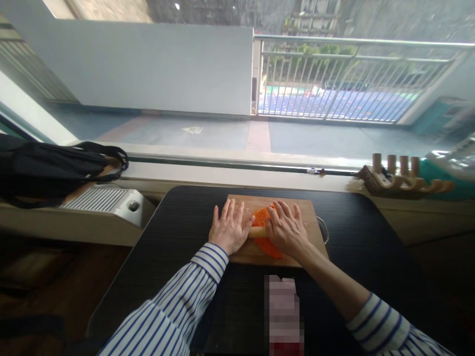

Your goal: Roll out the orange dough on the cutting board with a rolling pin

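A wooden rolling pin (258, 232) lies across a flattened orange sheet of dough or clay (269, 247). The sheet's upper part looks rough and textured, the lower part smoother. Both rest on a wooden cutting board (241, 257) with a metal handle loop at its right side. My left hand (230, 227) lies over the left end of the pin, fingers stretched out and spread towards the far edge of the board. Over the right end, my right hand (287, 227) rests with its fingers extended and slightly bent, partly covering the orange sheet. Both palms hide the pin's ends.
The board sits on a black table (178, 222). A pixelated pinkish item (284, 306) is at the near edge. Beyond are a windowsill (222, 174), a black bag (55, 168) at left on a white radiator (100, 200), and a wooden rack with pegs (401, 178) at right.
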Demonstrator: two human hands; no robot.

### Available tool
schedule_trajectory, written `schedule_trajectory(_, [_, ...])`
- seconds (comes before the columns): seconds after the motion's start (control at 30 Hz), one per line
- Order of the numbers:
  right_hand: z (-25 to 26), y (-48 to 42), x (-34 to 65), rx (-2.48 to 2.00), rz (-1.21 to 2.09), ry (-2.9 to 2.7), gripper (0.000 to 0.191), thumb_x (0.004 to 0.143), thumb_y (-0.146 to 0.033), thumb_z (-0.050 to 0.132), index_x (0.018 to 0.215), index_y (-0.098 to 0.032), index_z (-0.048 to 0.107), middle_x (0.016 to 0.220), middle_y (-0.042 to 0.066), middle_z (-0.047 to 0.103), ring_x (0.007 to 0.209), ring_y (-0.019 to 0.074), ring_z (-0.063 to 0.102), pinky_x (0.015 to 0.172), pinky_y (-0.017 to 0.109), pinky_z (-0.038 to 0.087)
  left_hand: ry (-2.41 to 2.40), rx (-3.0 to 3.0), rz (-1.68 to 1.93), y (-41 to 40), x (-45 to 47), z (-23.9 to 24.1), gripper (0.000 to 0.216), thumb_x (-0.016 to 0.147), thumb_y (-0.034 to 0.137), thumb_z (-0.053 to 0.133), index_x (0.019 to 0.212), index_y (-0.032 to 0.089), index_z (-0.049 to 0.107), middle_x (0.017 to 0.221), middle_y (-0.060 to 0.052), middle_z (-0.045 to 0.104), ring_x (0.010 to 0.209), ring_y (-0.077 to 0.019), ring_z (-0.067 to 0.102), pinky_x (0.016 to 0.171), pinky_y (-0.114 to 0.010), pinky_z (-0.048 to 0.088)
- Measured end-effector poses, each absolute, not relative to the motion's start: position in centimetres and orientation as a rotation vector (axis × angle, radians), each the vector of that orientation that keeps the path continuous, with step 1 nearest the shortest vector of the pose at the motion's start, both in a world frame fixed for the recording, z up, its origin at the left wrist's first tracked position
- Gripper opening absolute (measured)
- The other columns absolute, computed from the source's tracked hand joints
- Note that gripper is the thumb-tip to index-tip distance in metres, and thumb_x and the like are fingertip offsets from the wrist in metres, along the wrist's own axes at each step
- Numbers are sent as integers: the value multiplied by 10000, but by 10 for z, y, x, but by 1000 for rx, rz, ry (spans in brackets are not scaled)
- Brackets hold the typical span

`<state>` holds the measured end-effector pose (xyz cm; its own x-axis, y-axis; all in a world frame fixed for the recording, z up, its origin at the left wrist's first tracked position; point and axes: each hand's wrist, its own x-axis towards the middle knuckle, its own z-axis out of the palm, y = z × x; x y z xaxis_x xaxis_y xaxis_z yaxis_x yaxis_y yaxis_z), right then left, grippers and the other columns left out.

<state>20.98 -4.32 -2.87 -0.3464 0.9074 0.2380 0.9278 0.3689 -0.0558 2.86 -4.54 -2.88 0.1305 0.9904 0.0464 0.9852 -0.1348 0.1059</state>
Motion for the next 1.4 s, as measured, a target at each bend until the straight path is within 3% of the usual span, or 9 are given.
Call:
schedule_trajectory(0.33, [-24, -1, 205, -1747, 13, -2373, 435, 933, -290, 255, 1306, -164, 441, 1421, 154, 394, 1345, 290, 244, 1037, 629, 170, 2013, 2232, 158, 2, 24, -28, 728, 887, 622, 121, 1440, 170, 262, 1497, -134, 286, 1404, -263, 164, 1115, -531, 117])
schedule_trajectory(0.63, [-24, 12, 202, -1771, -8, -2248, 402, 900, -240, 308, 1253, -157, 482, 1357, 162, 462, 1291, 293, 316, 1028, 611, 185, 2006, 2203, 157, 27, 24, -27, 775, 860, 663, 103, 1418, 166, 311, 1493, -144, 291, 1405, -260, 161, 1112, -538, 110])
schedule_trajectory(0.9, [-24, -17, 205, -1620, -99, -2319, 375, 934, -282, 305, 1220, -173, 522, 1319, 125, 521, 1264, 252, 378, 1087, 518, 133, 2007, 2189, 144, 15, 21, -28, 750, 871, 639, 110, 1410, 167, 331, 1482, -153, 312, 1398, -271, 185, 1104, -545, 136])
schedule_trajectory(1.17, [-30, -25, 204, -1738, -86, -2371, 433, 931, -307, 306, 1306, -147, 450, 1395, 156, 442, 1332, 292, 284, 1063, 601, 105, 2171, 2382, 297, -5, 28, -26, 686, 914, 553, 132, 1355, 120, 430, 1417, -192, 407, 1369, -292, 259, 1101, -559, 132])
schedule_trajectory(1.4, [-27, -21, 204, -1744, -12, -2394, 449, 932, -305, 273, 1320, -149, 436, 1410, 148, 423, 1336, 285, 273, 1058, 618, 99, 2109, 2464, 265, -19, 33, -31, 676, 924, 533, 121, 1369, 114, 410, 1404, -167, 436, 1351, -274, 299, 1108, -531, 159])
